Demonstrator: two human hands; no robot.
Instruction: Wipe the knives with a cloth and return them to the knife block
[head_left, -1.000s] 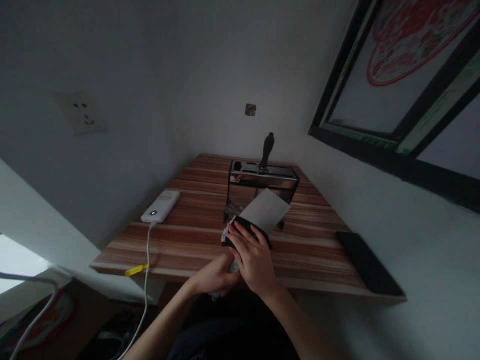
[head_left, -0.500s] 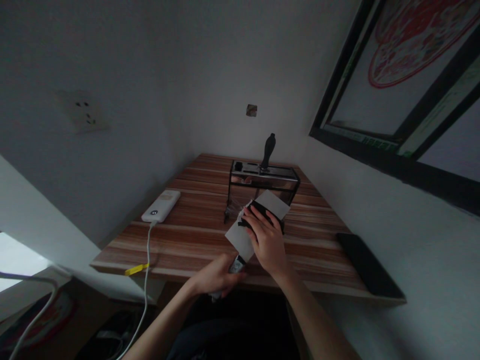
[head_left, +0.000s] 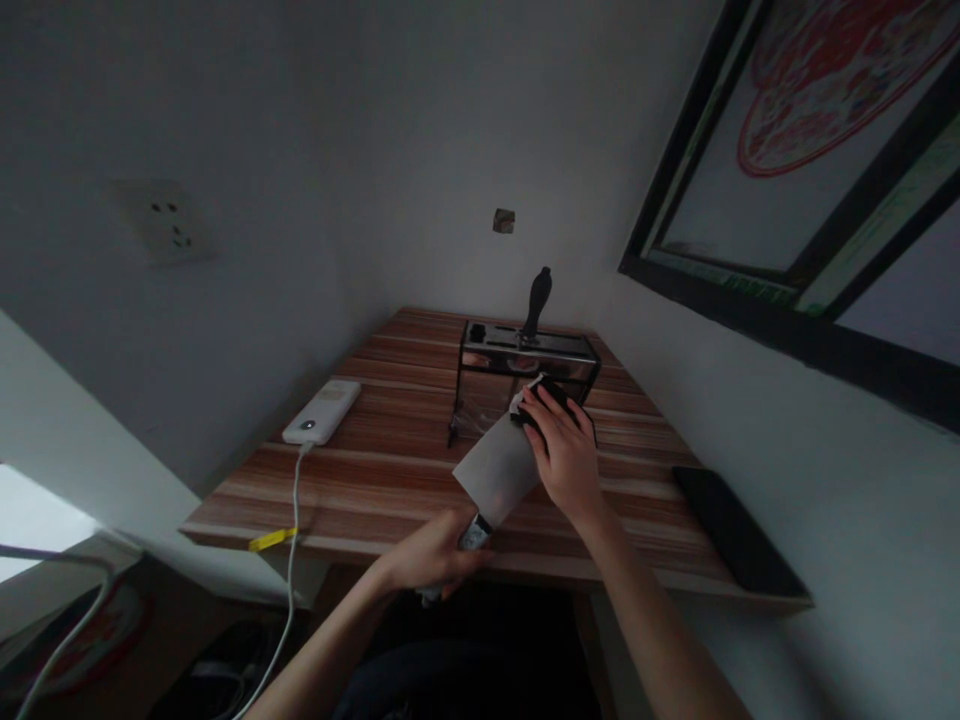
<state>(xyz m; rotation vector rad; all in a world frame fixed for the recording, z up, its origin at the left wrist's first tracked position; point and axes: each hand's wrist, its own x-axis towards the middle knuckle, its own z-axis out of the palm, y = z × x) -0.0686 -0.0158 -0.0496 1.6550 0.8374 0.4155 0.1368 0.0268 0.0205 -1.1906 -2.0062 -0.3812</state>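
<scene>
A cleaver (head_left: 501,468) with a broad pale blade is held over the front of the table. Its handle is wrapped by my left hand (head_left: 435,550), closed, at the table's front edge. My right hand (head_left: 568,450) presses a black cloth (head_left: 556,393) with a bit of white at its edge onto the far end of the blade, hiding the tip. Behind the blade stands a knife block (head_left: 525,350) with clear sides and a black frame. One black-handled tool (head_left: 538,300) sticks up from its top.
On the wood-grain table (head_left: 390,420) a white power bank (head_left: 322,412) lies left, its white cable (head_left: 295,520) hanging over the front edge near a yellow strip (head_left: 271,540). A black phone (head_left: 739,530) lies at the right edge. Walls close in the back and sides.
My right hand has slid the black cloth up and right along the blade, from its middle to its far end. My left hand has stayed on the handle.
</scene>
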